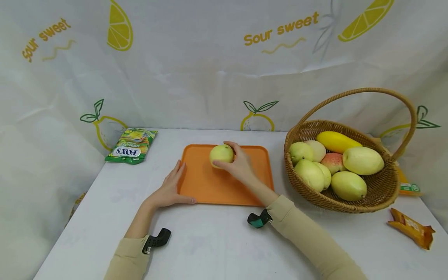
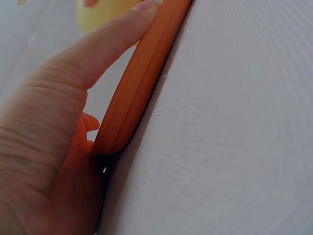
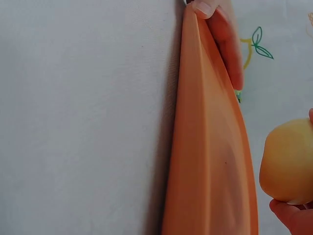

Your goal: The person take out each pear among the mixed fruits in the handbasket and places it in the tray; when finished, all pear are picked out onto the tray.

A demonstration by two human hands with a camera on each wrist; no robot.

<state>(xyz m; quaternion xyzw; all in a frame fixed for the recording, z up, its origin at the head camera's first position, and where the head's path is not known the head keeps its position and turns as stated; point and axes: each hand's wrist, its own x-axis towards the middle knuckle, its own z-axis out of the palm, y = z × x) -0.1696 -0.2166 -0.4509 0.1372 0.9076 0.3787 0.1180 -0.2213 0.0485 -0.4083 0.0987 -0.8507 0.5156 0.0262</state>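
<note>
My right hand (image 1: 242,166) holds a pale yellow-green apple (image 1: 221,154), thumb on the near side and fingers round the far side. In the head view the apple overlaps the back middle of an orange tray (image 1: 210,190); the right wrist view has the apple (image 3: 286,161) above the tray's rim. At the tray's left front corner rests my left hand (image 1: 168,191), its fingers stretched along the left side and its thumb along the front edge. The left wrist view shows that thumb (image 2: 107,44) lying straight against the tray's rim (image 2: 132,93).
A wicker basket (image 1: 381,200) with a tall handle stands at the right, holding several fruits. Beside it lie an orange-brown snack packet (image 1: 411,228) and a partly hidden orange package (image 1: 406,186). A green Fox's candy bag (image 1: 132,146) lies at the back left.
</note>
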